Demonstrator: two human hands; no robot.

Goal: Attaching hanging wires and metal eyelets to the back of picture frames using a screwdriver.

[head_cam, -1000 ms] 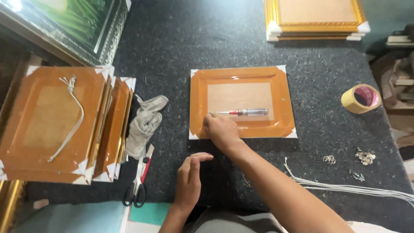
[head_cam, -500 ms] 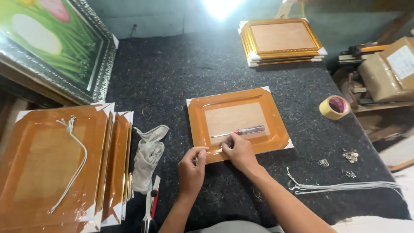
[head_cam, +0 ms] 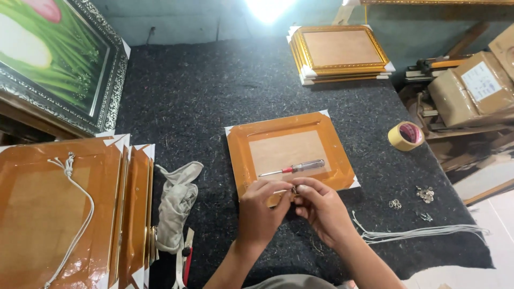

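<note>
A picture frame [head_cam: 292, 151] lies face down on the dark felt table, its back taped in brown. A screwdriver [head_cam: 292, 168] with a clear and red handle rests on its backing board. My left hand [head_cam: 261, 211] and my right hand [head_cam: 321, 208] meet at the frame's near edge. Their fingertips pinch a small metal hanger piece [head_cam: 294, 189] between them.
A stack of taped frames [head_cam: 69, 208] with a white cord lies at the left, with a grey glove [head_cam: 175, 206] and scissors [head_cam: 182, 262] beside it. Gold frames [head_cam: 342, 53] sit at the back. A tape roll [head_cam: 406, 135], small metal hooks [head_cam: 425, 194] and white cords [head_cam: 423, 233] lie at the right.
My right hand has left the screwdriver lying on the frame and joined my left hand at the near edge. The view has tilted up.
</note>
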